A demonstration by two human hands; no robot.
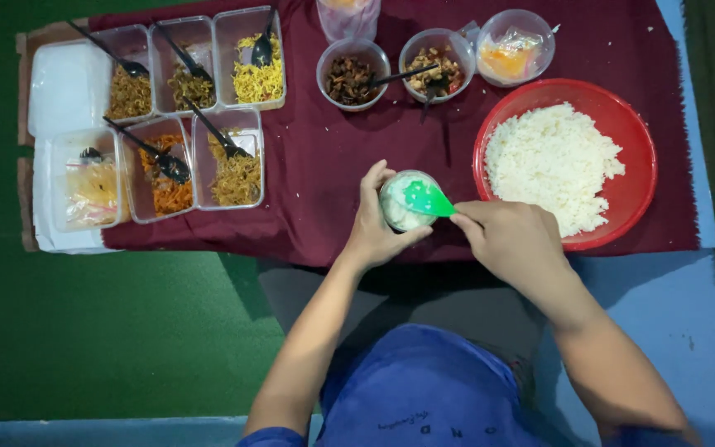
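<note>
Left hand [371, 228] wrapped round a rice-filled cup [405, 201], right hand [511, 242] gripping a green paddle [426, 199] pressed in (red rice bowl [614, 108] just beside).

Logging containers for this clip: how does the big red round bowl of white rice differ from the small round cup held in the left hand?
The big red round bowl rests on the maroon cloth, untouched; the small round cup is gripped by the left hand. The bowl is far wider and opaque red; the cup looks pale or clear. A green rice paddle, held by the right hand, lies over the cup only. Both hold white rice.
</note>
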